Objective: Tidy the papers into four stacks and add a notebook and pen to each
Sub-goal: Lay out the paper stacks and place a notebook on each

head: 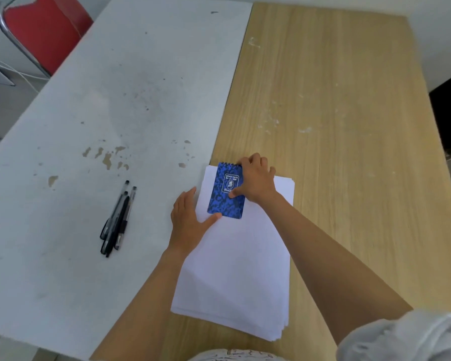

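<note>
Two tables stand side by side, a stained white table (94, 105) at left and a light wooden table (349, 126) at right; a red chair with metal frame (44, 32) waits behind. On the wood lies a stack of white papers (235, 269); a small blue spiral notebook (225, 194) rests at its far end. The right hand (257, 179) grips the notebook's right side, thumb on the cover; the left hand (186, 220) lies flat with straight fingers on the stack's left edge, its thumb touching the notebook's near corner. Several black pens (117, 220) lie together on the white table.

A stained white table (120, 100) abuts a wooden table (336, 126); red chair (44, 29) beyond; pale floor.
</note>
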